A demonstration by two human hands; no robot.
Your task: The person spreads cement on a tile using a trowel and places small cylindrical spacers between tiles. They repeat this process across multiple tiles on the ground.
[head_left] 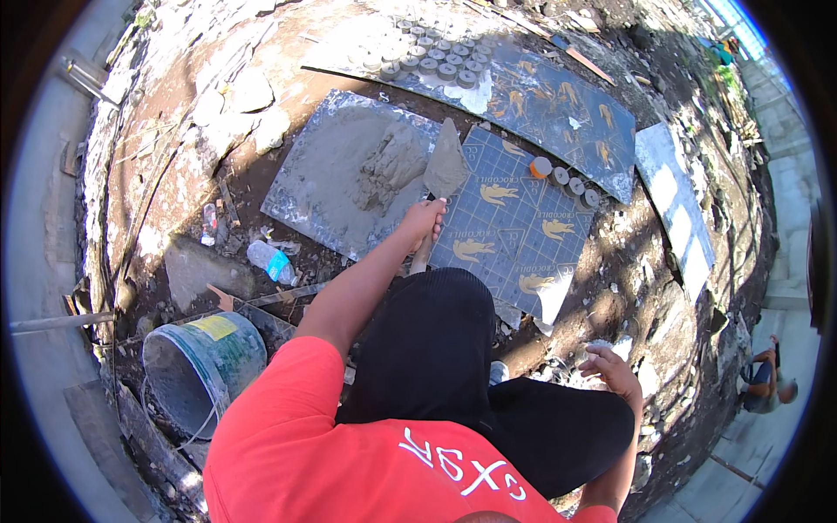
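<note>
My left hand (pixel 424 220) is closed round the handle of a trowel (pixel 448 164), whose pointed blade is coated with grey mortar. The blade lies over the gap between two boards. Left of it, a heap of wet grey mortar (pixel 388 166) sits on a mortar-smeared board (pixel 292 193). To the right is a dark board (pixel 514 231) with printed gold figures and a grid of lines. At its far right edge stand an orange ring mould (pixel 539 167) and several small grey mortar discs (pixel 575 186). My right hand (pixel 612 370) hangs beside my right knee, holding nothing, fingers apart.
Behind, a long dark panel (pixel 558 113) carries rows of mortar discs (pixel 447 71). A bucket (pixel 200 362) lies tipped at the left, near a plastic bottle (pixel 272 261). A pale plank (pixel 676 209) lies at the right. Another person (pixel 767 379) is far right. Rubble covers the ground.
</note>
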